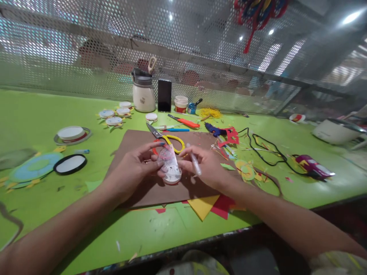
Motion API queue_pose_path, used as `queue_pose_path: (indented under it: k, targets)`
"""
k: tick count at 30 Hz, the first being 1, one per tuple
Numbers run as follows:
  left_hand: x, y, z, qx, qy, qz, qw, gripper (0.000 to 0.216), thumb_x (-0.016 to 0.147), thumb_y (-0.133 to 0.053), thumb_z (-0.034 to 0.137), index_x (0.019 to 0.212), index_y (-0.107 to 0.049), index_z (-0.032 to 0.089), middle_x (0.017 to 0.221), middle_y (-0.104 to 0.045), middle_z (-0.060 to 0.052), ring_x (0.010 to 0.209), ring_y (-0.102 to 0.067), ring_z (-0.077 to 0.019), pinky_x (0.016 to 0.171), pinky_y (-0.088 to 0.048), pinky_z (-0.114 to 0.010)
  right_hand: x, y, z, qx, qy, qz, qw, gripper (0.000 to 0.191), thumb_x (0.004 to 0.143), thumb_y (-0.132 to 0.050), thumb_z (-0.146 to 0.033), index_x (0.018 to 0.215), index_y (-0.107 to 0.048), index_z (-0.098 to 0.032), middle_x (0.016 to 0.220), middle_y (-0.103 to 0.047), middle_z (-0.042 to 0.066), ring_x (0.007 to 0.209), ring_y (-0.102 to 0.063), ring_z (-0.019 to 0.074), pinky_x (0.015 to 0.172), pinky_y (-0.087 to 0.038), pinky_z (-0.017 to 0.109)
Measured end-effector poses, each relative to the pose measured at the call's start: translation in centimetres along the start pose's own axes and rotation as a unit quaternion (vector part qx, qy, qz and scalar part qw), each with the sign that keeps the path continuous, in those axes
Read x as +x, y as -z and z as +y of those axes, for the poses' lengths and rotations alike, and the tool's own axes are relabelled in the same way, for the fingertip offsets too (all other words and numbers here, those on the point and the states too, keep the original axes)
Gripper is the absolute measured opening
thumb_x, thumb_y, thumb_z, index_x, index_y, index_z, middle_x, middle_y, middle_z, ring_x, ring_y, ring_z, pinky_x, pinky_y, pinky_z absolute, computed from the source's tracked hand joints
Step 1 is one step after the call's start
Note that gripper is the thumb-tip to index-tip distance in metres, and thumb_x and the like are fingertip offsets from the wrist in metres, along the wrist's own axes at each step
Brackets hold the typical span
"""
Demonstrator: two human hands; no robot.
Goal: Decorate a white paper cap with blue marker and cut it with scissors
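Observation:
Above the brown board point(137, 191), my left hand point(140, 164) pinches a small clear packet point(169, 156) with pink specks and a white printed part. Just below the packet shows a pale rounded rim, perhaps a round lid. My right hand point(205, 164) is closed, with a translucent stick point(195, 162) between its fingers. Its thumb and fingertip meet the packet's right edge. Scissors point(172, 141) with yellow and red handles lie on the board right behind the hands.
Behind the board lie an orange cutter point(186, 122) and a blue pen point(177, 130). A white jar point(143, 95) and a phone point(164, 95) stand at the back. To the right are a glue gun point(213, 129), its black cord and paper scraps; decorated lids point(114, 121) are left.

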State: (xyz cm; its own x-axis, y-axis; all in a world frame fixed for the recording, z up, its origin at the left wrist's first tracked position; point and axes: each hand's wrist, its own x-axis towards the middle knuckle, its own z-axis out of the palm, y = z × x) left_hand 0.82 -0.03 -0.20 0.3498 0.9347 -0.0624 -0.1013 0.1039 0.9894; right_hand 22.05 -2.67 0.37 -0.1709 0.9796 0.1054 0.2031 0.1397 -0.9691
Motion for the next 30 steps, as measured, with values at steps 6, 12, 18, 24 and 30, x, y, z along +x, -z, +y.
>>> queue_pose_path:
  k: [6,12,18,24,30]
  targets:
    - [-0.2,0.3,0.7,0.127,-0.054,-0.008,0.99,0.057,0.086,-0.074,0.045,0.138,-0.06,0.028,0.099,-0.071,-0.004,0.079,-0.073,-0.023,0.07,-0.063,-0.041,-1.1,-1.1,-0.8,0.112,-0.03,-0.011,0.993,0.022,0.072,-0.079,-0.025,0.087,-0.063,-0.021,0.066,-0.062,-0.006,0.058,-0.061,0.0112,0.058,-0.052,0.026]
    - [-0.1,1.8,1.8,0.479,-0.302,-0.028,0.823,0.065,0.083,-0.074,0.053,0.14,-0.058,0.027,0.146,-0.056,-0.011,0.135,-0.052,-0.0358,0.114,-0.043,-0.053,-1.5,-0.2,-1.4,0.105,-0.07,-0.047,0.991,0.025,0.072,-0.083,-0.023,0.083,-0.061,-0.021,0.056,-0.058,-0.009,0.047,-0.052,0.0079,0.047,-0.042,0.02]
    - [-0.4,2.1,1.1,0.544,-0.277,-0.123,0.783,0.066,0.086,-0.067,0.064,0.138,-0.059,0.024,0.137,-0.062,-0.013,0.122,-0.061,-0.0345,0.104,-0.05,-0.048,-2.1,-0.6,-1.1,0.118,-0.129,-0.078,0.982,0.03,0.07,-0.085,-0.031,0.082,-0.059,-0.022,0.054,-0.056,-0.008,0.047,-0.053,0.0109,0.046,-0.043,0.022]
    - [-0.6,1.7,0.3,0.56,-0.281,-0.108,0.772,0.073,0.085,-0.066,0.067,0.145,-0.054,0.028,0.145,-0.056,-0.013,0.126,-0.058,-0.0357,0.108,-0.046,-0.05,-2.2,-0.9,-1.0,0.131,-0.122,-0.077,0.981,0.035,0.066,-0.09,-0.035,0.076,-0.059,-0.021,0.052,-0.05,-0.01,0.047,-0.043,0.0079,0.046,-0.036,0.02]
    - [-1.0,1.4,-0.3,0.57,-0.236,-0.101,0.78,0.083,0.084,-0.066,0.068,0.153,-0.043,0.027,0.135,-0.061,-0.017,0.114,-0.062,-0.0381,0.095,-0.051,-0.05,-2.2,-1.4,-0.3,0.15,-0.141,-0.064,0.976,0.038,0.064,-0.091,-0.039,0.074,-0.058,-0.022,0.05,-0.05,-0.009,0.047,-0.044,0.0092,0.045,-0.037,0.021]
